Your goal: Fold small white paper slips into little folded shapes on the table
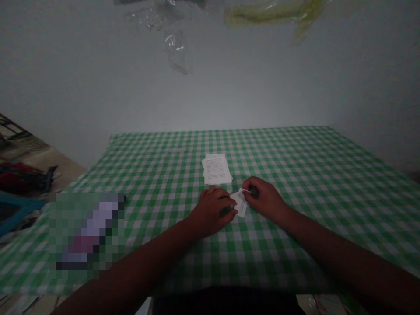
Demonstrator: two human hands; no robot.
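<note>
A small white sheet of paper [241, 208] is between my two hands, low over the checked cloth and turned at an angle. My left hand [215, 210] is curled, with its fingers and thumb closed on the sheet's left side. My right hand [262, 199] pinches the sheet's upper right corner. A small dark patch shows among the right fingers; whether it is an object or shadow I cannot tell. Just beyond my hands lies a loose stack of white printed papers [217, 169], its edges not quite lined up.
A green and white checked cloth [295, 162] covers the table, which meets a pale wall [249, 87] at the back. On the left lies a blurred-out flat oblong item [95, 227]. Beyond the left edge is a blue framed object [16, 214] on the floor.
</note>
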